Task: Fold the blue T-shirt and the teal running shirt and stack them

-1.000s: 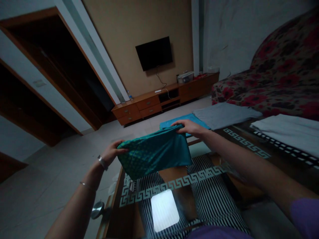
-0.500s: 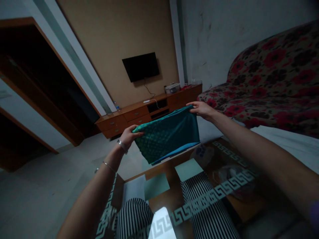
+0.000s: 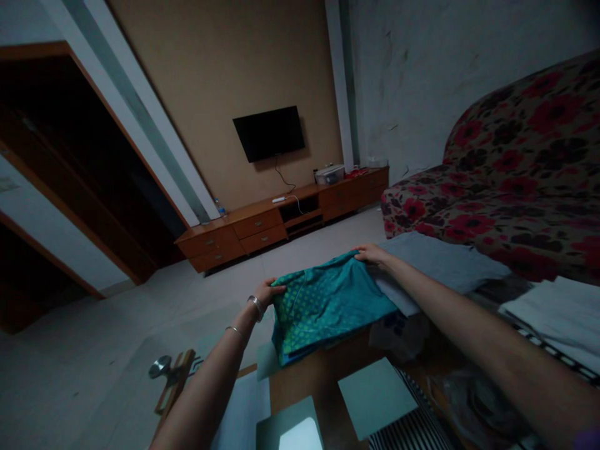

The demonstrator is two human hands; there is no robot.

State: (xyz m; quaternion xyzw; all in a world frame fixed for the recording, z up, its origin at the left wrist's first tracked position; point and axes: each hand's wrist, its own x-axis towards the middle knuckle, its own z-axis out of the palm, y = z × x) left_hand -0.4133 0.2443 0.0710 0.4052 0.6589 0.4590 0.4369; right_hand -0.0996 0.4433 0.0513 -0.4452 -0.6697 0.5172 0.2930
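A teal piece of folded fabric (image 3: 335, 303) with yellow-green dots hangs between my hands, its lower part spread over the far side of the glass-topped table (image 3: 323, 381). My left hand (image 3: 268, 292), with bangles at the wrist, pinches its upper left corner. The upper right corner is gripped by my right hand (image 3: 372, 255), thumb and fingers closed on the edge. A strip of blue shows under the bottom left of the cloth. Whether it is a garment I cannot tell.
Grey folded cloth (image 3: 435, 262) lies to the right beyond my forearm, and white folded cloth (image 3: 557, 319) is nearer. A flowered sofa (image 3: 510, 187) stands at right. Across the floor are a low wooden cabinet (image 3: 257, 231) and a wall television (image 3: 269, 134). Plastic bags show through the glass.
Both hands have come down and closer with the teal fabric, which has gone from hanging upright to slanting over the tabletop. The view has shifted slightly, showing more of the grey cloth.
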